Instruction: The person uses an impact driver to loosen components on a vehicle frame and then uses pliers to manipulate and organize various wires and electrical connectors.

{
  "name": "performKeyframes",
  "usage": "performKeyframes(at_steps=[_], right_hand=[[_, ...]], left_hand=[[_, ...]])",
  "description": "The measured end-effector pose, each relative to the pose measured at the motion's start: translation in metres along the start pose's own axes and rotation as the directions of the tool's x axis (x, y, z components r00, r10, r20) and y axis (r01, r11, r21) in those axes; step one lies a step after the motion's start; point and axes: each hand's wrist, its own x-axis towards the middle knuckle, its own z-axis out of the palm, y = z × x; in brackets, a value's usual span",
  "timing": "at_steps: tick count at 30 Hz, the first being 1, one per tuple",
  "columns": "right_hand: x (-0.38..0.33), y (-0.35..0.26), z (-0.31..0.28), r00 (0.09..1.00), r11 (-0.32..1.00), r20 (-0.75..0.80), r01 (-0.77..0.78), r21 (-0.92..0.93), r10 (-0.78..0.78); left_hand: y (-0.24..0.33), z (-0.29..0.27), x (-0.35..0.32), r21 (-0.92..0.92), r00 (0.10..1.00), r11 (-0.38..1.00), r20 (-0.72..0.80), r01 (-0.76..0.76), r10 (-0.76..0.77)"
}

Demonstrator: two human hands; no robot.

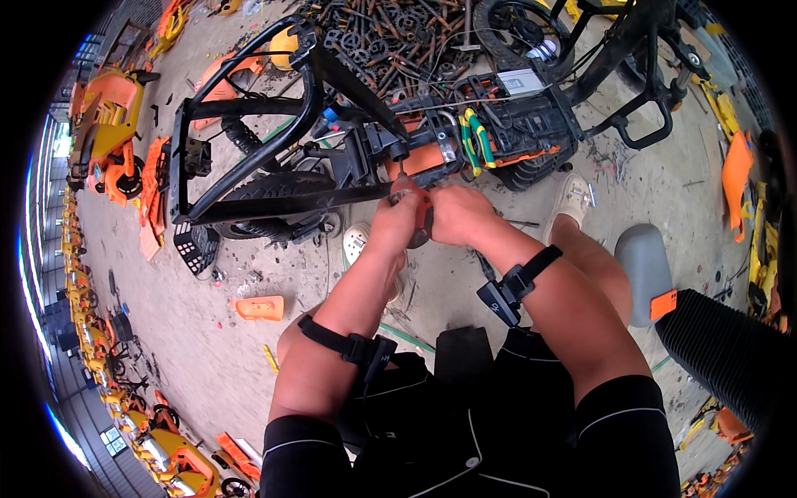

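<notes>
Both of my hands are wrapped round a red and black power driver [422,222]. My left hand [393,217] closes on its near left side, and my right hand [459,216] on its right side. The driver's shaft points away from me at a black metal vehicle frame [290,199], near an orange panel [419,159] in its middle. Whether the tip sits on a fastener I cannot make out. Just right of there, green and yellow handled pliers [476,143] lie on the frame's parts.
A heap of rusty metal parts [390,41] lies beyond the frame, with a tyre [519,37] beside it. Grey seat [643,270] and black ribbed tube [718,349] are at my right. An orange shell [260,308] lies left. Yellow scooters [108,124] line the left side.
</notes>
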Motion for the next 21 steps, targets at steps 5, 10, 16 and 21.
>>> performKeyframes(at_steps=[5,10,16,21], right_hand=[[-0.001,0.0,0.0,1.0,1.0,-0.015,0.006,-0.005,-0.006],[0.001,0.004,0.005,0.999,1.0,-0.027,0.021,-0.007,-0.021],[-0.001,0.002,0.0,1.0,1.0,0.012,0.007,-0.005,-0.007],[-0.005,0.007,0.006,0.998,0.999,-0.05,0.03,-0.011,-0.031]], left_hand=[[0.001,-0.005,0.004,-0.043,0.997,0.999,0.076,0.005,-0.001],[0.002,-0.001,0.0,-0.016,1.0,1.0,0.031,0.001,0.0],[0.009,0.001,-0.01,0.008,0.999,1.0,0.034,0.012,-0.012],[0.004,0.002,-0.008,0.02,0.999,1.0,0.03,0.022,-0.022]])
